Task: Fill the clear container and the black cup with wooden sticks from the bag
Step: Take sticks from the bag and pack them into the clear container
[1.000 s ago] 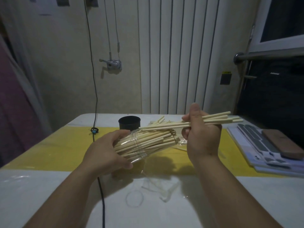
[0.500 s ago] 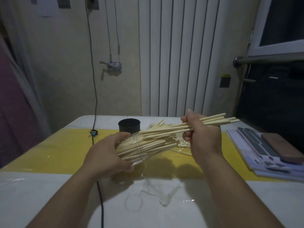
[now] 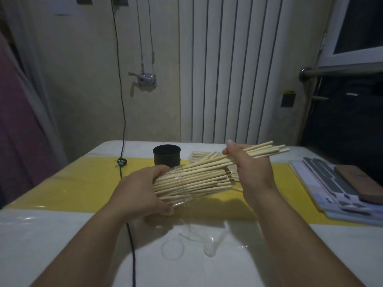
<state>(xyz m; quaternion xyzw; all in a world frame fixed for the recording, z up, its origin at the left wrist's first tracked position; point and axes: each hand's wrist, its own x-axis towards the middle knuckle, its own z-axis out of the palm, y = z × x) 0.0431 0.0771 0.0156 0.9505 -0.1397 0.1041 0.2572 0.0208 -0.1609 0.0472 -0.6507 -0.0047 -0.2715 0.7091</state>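
My left hand grips the clear container, tipped on its side above the table with its mouth pointing right. It is packed with pale wooden sticks that jut out of the mouth. My right hand holds a small bundle of sticks, their left ends lying at the top of the container's mouth. The black cup stands upright behind the container; I see no sticks in it. More sticks in the clear bag lie behind my hands, partly hidden.
The table is white with a yellow strip across it. A black cable runs down the left of centre. A clear band and plastic scraps lie in front. Papers and a brown flat object sit at the right edge.
My right hand has moved left and slightly down, sliding its bundle of sticks further into the container's mouth. The left hand has kept the container tipped in about the same place.
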